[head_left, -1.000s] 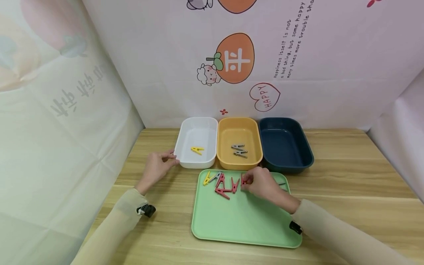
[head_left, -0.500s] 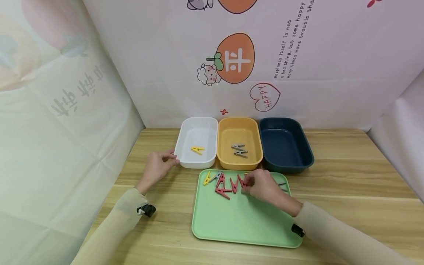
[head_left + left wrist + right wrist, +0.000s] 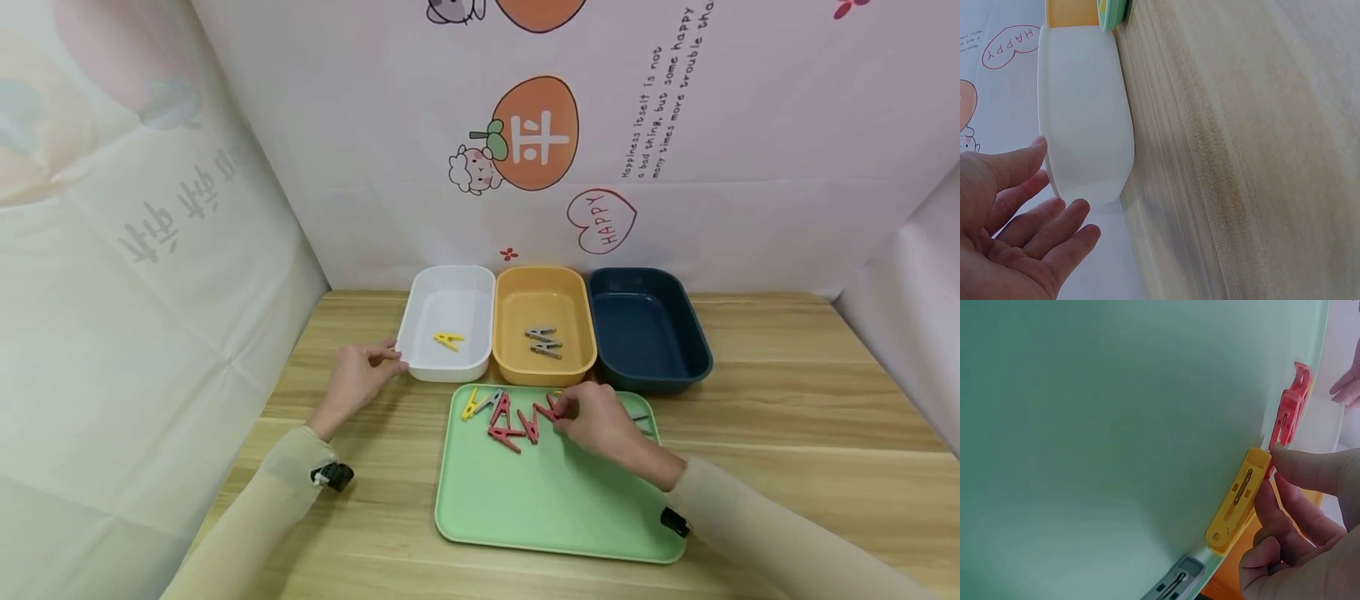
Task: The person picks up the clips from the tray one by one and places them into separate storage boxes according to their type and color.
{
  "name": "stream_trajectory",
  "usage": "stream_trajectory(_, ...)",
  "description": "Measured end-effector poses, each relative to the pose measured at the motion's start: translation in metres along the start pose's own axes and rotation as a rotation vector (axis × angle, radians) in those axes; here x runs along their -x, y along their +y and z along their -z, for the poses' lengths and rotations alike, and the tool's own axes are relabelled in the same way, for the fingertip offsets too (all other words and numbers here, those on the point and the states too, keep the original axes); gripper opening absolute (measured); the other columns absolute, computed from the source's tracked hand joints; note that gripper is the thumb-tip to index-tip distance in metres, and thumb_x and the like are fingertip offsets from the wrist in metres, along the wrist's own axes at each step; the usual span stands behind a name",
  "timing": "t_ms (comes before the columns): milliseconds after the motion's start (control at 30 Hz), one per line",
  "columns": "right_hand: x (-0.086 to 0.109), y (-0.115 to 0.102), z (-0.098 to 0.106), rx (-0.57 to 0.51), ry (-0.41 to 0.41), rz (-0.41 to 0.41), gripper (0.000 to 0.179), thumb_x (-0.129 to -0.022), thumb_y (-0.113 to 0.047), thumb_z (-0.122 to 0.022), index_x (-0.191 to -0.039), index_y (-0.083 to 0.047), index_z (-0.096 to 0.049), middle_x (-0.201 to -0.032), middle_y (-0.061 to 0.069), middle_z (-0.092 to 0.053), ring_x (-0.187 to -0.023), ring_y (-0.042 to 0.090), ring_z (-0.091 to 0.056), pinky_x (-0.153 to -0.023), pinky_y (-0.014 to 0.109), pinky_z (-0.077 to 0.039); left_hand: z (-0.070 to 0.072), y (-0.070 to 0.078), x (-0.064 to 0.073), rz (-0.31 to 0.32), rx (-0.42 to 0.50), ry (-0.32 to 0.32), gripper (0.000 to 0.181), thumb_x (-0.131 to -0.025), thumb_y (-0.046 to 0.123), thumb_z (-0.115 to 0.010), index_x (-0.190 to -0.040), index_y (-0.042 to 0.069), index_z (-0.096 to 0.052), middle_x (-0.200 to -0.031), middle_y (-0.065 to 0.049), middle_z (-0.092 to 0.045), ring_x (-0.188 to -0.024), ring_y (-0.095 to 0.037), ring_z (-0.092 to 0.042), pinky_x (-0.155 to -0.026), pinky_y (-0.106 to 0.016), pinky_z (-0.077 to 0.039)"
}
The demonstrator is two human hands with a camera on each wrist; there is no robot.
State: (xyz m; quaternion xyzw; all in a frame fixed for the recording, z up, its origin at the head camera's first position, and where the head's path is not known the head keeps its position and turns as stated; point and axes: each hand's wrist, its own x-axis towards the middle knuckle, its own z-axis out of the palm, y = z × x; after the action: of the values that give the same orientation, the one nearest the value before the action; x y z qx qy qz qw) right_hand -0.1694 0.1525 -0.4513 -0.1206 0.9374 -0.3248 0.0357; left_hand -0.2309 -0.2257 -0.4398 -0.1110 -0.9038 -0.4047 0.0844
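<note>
My right hand [image 3: 596, 421] pinches a red clothespin [image 3: 550, 408] between thumb and fingertips, low over the green tray [image 3: 555, 500]. Its tip is right beside another red clothespin [image 3: 528, 427]. Two more red clothespins [image 3: 506, 437] lie to the left, along with a yellow clothespin [image 3: 470, 404] and a grey one [image 3: 489, 400]. In the right wrist view, a yellow clothespin [image 3: 1239, 497] lies beside the pinching fingers, with a grey clothespin [image 3: 1179, 579] beyond. My left hand [image 3: 1016, 231] touches the rim of the white bin [image 3: 1085, 106] with loosely extended fingers.
Behind the tray stand the white bin, a yellow bin [image 3: 543, 296] and a dark blue bin [image 3: 648, 333] in a row. One yellow clothespin [image 3: 450, 341] lies in the white bin and two grey clothespins [image 3: 546, 348] in the yellow bin. A printed cloth [image 3: 360, 167] hangs behind.
The red clothespin in my right hand has tilted to the left. The neighbouring red clothespin has turned and slid slightly towards me. My left hand has stayed at the white bin.
</note>
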Motion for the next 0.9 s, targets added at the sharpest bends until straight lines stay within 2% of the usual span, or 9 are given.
stream_trajectory(233,0.008,0.001,0.010,-0.016,0.050,0.005,0.013,-0.084,-0.001,-0.087,-0.084,-0.010,-0.078,-0.082,-0.002,-0.073,-0.071,0.013,-0.062,-0.058,0.030,-0.052,0.000,-0.001,0.001,0.009,0.001,-0.004,0.021,-0.090,0.010,-0.086,-0.101,-0.006,-0.080,-0.132,-0.022,-0.068,-0.121,-0.042,-0.067,-0.097,-0.053,-0.057)
stream_trajectory(400,0.016,0.003,0.018,-0.020,0.062,0.020,0.014,-0.083,-0.004,-0.089,-0.083,-0.013,-0.078,-0.081,-0.004,-0.074,-0.070,0.014,-0.057,-0.059,0.030,-0.046,0.000,0.000,0.002,0.005,0.000,-0.008,0.021,-0.090,0.011,-0.086,-0.101,-0.005,-0.080,-0.132,-0.022,-0.068,-0.121,-0.043,-0.066,-0.097,-0.053,-0.057)
stream_trajectory(600,0.028,0.005,0.023,-0.027,-0.013,0.061,0.018,-0.080,-0.004,-0.091,-0.084,-0.017,-0.079,-0.080,-0.009,-0.073,-0.070,0.011,-0.054,-0.061,0.029,-0.044,0.001,0.000,0.002,0.008,0.007,-0.007,0.020,-0.090,0.010,-0.086,-0.101,-0.006,-0.080,-0.132,-0.022,-0.068,-0.122,-0.043,-0.066,-0.097,-0.053,-0.056)
stream_trajectory(800,0.040,0.011,0.025,-0.050,-0.088,0.136,0.022,-0.077,0.001,-0.091,-0.085,-0.016,-0.079,-0.079,-0.010,-0.073,-0.073,0.012,-0.059,-0.060,0.026,-0.043,0.001,-0.001,0.001,0.006,-0.002,-0.007,0.021,-0.091,0.011,-0.085,-0.101,-0.006,-0.080,-0.132,-0.022,-0.068,-0.122,-0.042,-0.066,-0.098,-0.053,-0.056)
stream_trajectory(900,0.045,0.014,0.025,-0.054,-0.112,0.137,0.024,-0.076,0.002,-0.091,-0.087,-0.015,-0.079,-0.080,-0.011,-0.073,-0.076,0.014,-0.062,-0.062,0.026,-0.045,0.000,-0.001,0.001,0.005,-0.001,-0.002,0.020,-0.091,0.010,-0.086,-0.101,-0.006,-0.080,-0.132,-0.022,-0.068,-0.121,-0.042,-0.066,-0.097,-0.053,-0.057)
